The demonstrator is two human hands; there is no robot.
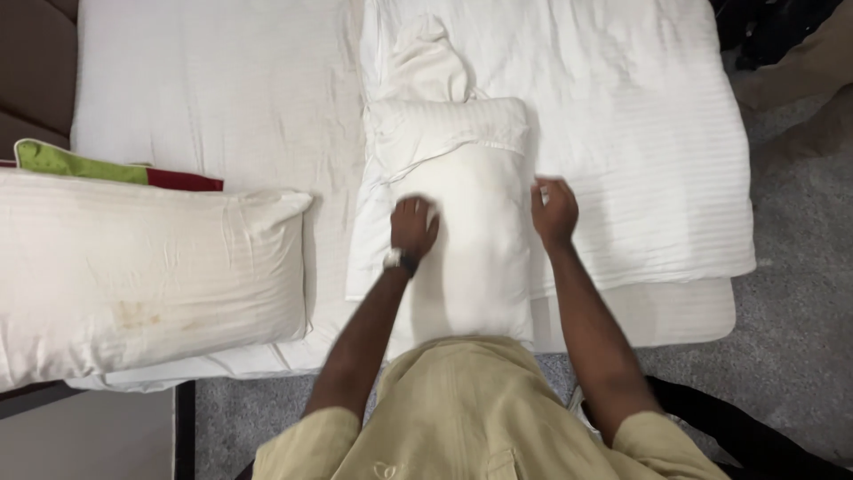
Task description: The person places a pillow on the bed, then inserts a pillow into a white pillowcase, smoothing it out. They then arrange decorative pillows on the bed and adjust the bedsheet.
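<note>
A bare white pillow lies lengthwise on the bed in front of me, its far end partly inside a white striped pillowcase. My left hand, with a watch on the wrist, grips the pillowcase edge at the pillow's left side. My right hand is closed on the fabric at the pillow's right side. The loose end of the pillowcase bunches up beyond the pillow.
A second white pillow in a stained case lies at the left, over a green and red cushion. A white striped duvet covers the bed's right part. Grey carpet lies to the right.
</note>
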